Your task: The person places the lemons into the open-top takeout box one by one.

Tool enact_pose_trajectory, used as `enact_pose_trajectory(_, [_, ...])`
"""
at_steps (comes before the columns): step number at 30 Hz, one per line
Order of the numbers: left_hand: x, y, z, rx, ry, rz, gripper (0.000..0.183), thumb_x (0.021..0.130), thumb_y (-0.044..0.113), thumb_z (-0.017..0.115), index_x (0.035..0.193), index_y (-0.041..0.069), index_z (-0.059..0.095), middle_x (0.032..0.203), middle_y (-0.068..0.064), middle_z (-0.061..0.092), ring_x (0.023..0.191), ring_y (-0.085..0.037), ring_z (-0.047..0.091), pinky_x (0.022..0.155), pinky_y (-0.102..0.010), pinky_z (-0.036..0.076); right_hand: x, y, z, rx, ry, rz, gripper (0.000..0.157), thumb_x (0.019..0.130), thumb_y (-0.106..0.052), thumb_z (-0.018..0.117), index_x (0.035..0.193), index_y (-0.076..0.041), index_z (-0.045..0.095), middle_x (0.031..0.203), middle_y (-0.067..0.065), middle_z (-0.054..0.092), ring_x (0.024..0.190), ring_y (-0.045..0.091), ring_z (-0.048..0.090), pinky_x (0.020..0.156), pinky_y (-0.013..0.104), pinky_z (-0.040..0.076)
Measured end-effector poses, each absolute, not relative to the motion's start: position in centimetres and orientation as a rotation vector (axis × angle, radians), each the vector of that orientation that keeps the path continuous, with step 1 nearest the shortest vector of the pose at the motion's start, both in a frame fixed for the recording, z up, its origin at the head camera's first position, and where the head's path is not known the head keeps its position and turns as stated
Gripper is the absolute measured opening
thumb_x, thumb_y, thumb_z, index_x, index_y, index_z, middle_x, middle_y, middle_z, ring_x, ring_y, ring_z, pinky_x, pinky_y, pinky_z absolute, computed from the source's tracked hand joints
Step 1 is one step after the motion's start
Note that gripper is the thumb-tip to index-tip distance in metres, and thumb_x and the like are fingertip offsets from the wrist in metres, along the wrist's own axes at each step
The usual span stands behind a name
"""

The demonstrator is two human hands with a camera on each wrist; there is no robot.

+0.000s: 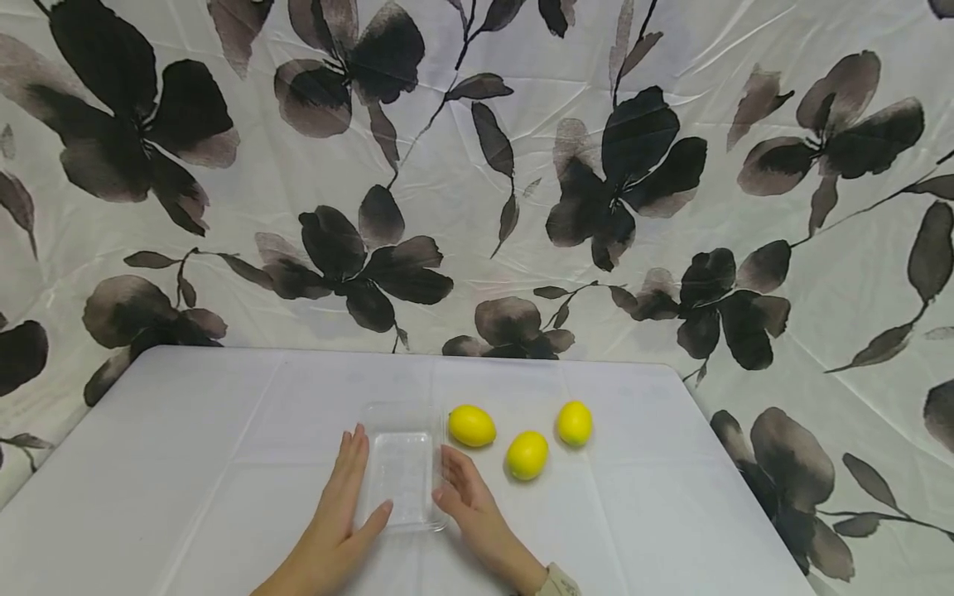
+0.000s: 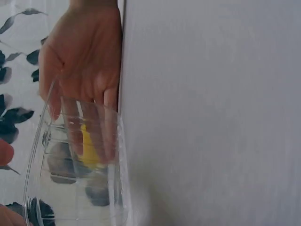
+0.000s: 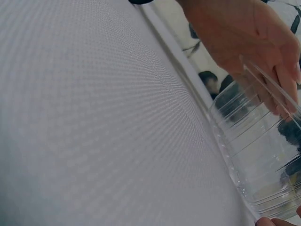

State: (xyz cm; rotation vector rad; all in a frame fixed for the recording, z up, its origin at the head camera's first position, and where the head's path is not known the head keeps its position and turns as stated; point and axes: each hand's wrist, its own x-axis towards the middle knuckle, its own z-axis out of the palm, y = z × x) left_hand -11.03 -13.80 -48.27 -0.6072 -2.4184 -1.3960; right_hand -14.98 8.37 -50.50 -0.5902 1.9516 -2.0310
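A clear plastic container [image 1: 402,476] stands on the white table between my two hands. My left hand [image 1: 339,505] lies along its left side with the fingers straight and the thumb held out at the near left corner. My right hand [image 1: 477,513] is at the right side, its fingers lightly bent beside the wall. The left wrist view shows the right palm [image 2: 87,56] through the clear wall of the container [image 2: 75,188]. In the right wrist view, the left hand [image 3: 249,42] appears behind the container [image 3: 254,146].
Three yellow lemons lie right of the container: one close to its far right corner [image 1: 472,425], one nearer me [image 1: 527,455], one farther right [image 1: 575,423]. The white-covered table [image 1: 186,463] ends at a floral cloth [image 1: 477,207] hanging behind it.
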Motion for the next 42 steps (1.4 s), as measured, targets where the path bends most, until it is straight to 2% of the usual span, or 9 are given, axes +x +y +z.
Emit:
enact_pose_trajectory(4, [-11.0, -13.8, -49.1, -0.631, -2.415, -1.38, 0.094, 0.091, 0.012, 0.068, 0.159, 0.004, 0.003, 0.165, -0.019, -0.002, 0.15, -0.025, -0.015, 0.101, -0.081, 0.006, -15.0, 8.5, -50.7, -0.584, 1.952, -2.023, 0.059, 0.103, -0.011, 0.049, 0.154, 0.002, 0.022, 0.16, 0.025, 0.021, 0.146, 0.039, 0.025, 0.116, 0.039, 0.031])
enact_pose_trajectory(8, [-11.2, -13.9, -50.0, -0.667, -2.395, -1.345, 0.095, 0.089, 0.01, 0.07, 0.156, -0.005, 0.005, 0.161, -0.029, 0.001, 0.15, -0.035, -0.013, 0.1, -0.081, 0.006, -15.0, 8.5, -50.6, -0.576, 1.957, -2.019, 0.059, 0.103, -0.011, 0.049, 0.154, 0.002, 0.023, 0.16, 0.025, 0.021, 0.147, 0.039, 0.023, 0.116, 0.039, 0.029])
enact_pose_trajectory(11, [-11.4, -14.1, -50.3, -0.651, -2.41, -1.281, 0.094, 0.089, 0.012, 0.07, 0.156, -0.005, 0.006, 0.161, -0.029, 0.002, 0.15, -0.039, -0.008, 0.106, -0.077, 0.005, -15.0, 8.5, -50.4, -0.581, 1.957, -2.026, 0.058, 0.103, -0.01, 0.049, 0.153, 0.002, 0.024, 0.16, 0.025, 0.021, 0.146, 0.039, 0.024, 0.116, 0.04, 0.03])
enact_pose_trajectory(15, [-11.5, -14.4, -50.5, -0.613, -2.463, -1.079, 0.095, 0.088, 0.02, 0.073, 0.156, -0.006, 0.012, 0.163, -0.025, 0.008, 0.151, -0.038, 0.0, 0.121, -0.049, 0.001, -15.0, 8.4, -50.5, -0.588, 1.957, -2.025, 0.058, 0.103, -0.01, 0.049, 0.153, 0.002, 0.024, 0.159, 0.025, 0.022, 0.146, 0.039, 0.024, 0.116, 0.04, 0.031])
enact_pose_trajectory(18, [-11.4, -14.5, -50.3, -0.601, -2.5, -0.892, 0.096, 0.087, 0.029, 0.075, 0.154, -0.009, 0.017, 0.162, -0.025, 0.012, 0.151, -0.036, 0.004, 0.12, -0.027, -0.005, -15.1, 8.4, -50.6, -0.599, 1.97, -2.012, 0.057, 0.103, -0.01, 0.048, 0.153, 0.003, 0.023, 0.159, 0.026, 0.023, 0.146, 0.04, 0.025, 0.115, 0.038, 0.032])
enact_pose_trajectory(20, [-11.4, -14.5, -50.0, -0.592, -2.529, -0.796, 0.099, 0.087, 0.036, 0.074, 0.154, -0.009, 0.016, 0.162, -0.025, 0.012, 0.151, -0.036, 0.005, 0.118, -0.022, -0.008, -15.2, 8.4, -50.7, -0.611, 1.979, -2.005, 0.057, 0.103, -0.01, 0.048, 0.153, 0.003, 0.023, 0.158, 0.026, 0.024, 0.145, 0.04, 0.026, 0.115, 0.037, 0.032])
enact_pose_trajectory(29, [-11.0, -14.5, -48.0, -0.536, -2.737, -0.765, 0.106, 0.089, 0.059, 0.064, 0.152, -0.013, 0.018, 0.163, -0.026, 0.004, 0.151, -0.037, 0.003, 0.118, -0.025, -0.011, -15.4, 8.3, -50.9, -0.59, 1.98, -2.011, 0.057, 0.102, -0.009, 0.049, 0.153, 0.002, 0.025, 0.158, 0.024, 0.025, 0.146, 0.038, 0.027, 0.114, 0.032, 0.032])
enact_pose_trajectory(37, [-11.3, -14.6, -45.7, -0.545, -2.958, -0.887, 0.115, 0.087, 0.068, 0.06, 0.151, -0.016, 0.014, 0.161, -0.029, -0.004, 0.149, -0.043, 0.001, 0.118, -0.059, 0.007, -15.0, 8.6, -50.6, -0.567, 1.949, -2.025, 0.057, 0.102, -0.009, 0.049, 0.152, 0.003, 0.024, 0.159, 0.025, 0.023, 0.146, 0.038, 0.025, 0.116, 0.039, 0.03])
enact_pose_trajectory(42, [-11.6, -14.8, -44.6, -0.59, -3.05, -0.904, 0.119, 0.085, 0.068, 0.062, 0.149, -0.019, 0.012, 0.159, -0.034, -0.006, 0.148, -0.048, -0.002, 0.114, -0.067, 0.009, -14.7, 8.7, -50.4, -0.596, 1.934, -2.026, 0.059, 0.102, -0.009, 0.05, 0.153, 0.002, 0.023, 0.159, 0.026, 0.022, 0.146, 0.038, 0.025, 0.115, 0.036, 0.031])
